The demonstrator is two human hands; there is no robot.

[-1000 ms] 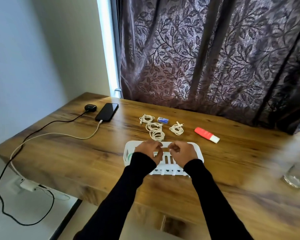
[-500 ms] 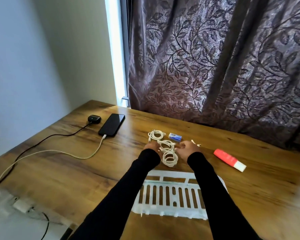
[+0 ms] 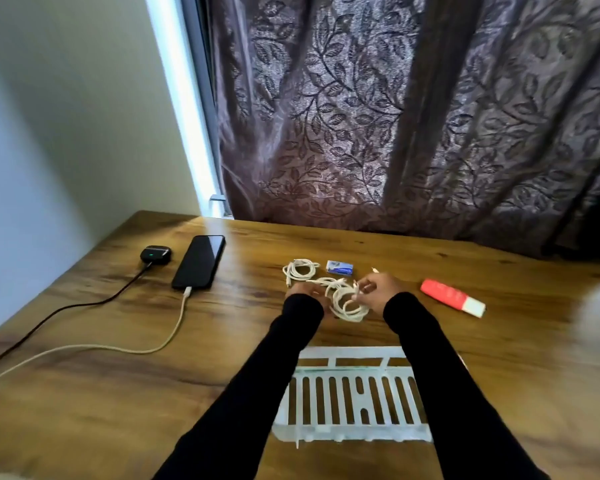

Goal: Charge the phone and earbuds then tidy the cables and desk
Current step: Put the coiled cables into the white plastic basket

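Curtain, dark and leaf-patterned, hangs behind a wooden bench beside a pale wall. Phone and earbud case lie plugged in at far left. Both hands, left and right, curl fingers round a white cable coil, just beyond a white basket.

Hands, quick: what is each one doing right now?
Left hand: grips the white cable bundle.
Right hand: pinches the same white cable bundle.
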